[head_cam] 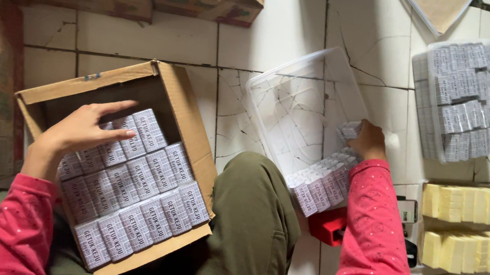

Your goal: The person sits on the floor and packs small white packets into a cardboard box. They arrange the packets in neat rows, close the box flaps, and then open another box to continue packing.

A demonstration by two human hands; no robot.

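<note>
Left hand (82, 129): fingers spread flat, grip released, resting on the top row of small labelled packs (135, 199) inside the open cardboard box (186, 111).
Right hand (369, 140): grip clenched around one small pack (349, 130), held over the clear plastic tray (294, 99).
Tray edge: a row of packs lines its near rim; the far part lies bare.
Box edge: packs fill it to the near wall; a gap shows by the far wall.
Floor (142, 41): tiled, open between box and tray.
Right side: wrapped pack bundle (463, 101), yellow blocks (462, 227).
</note>
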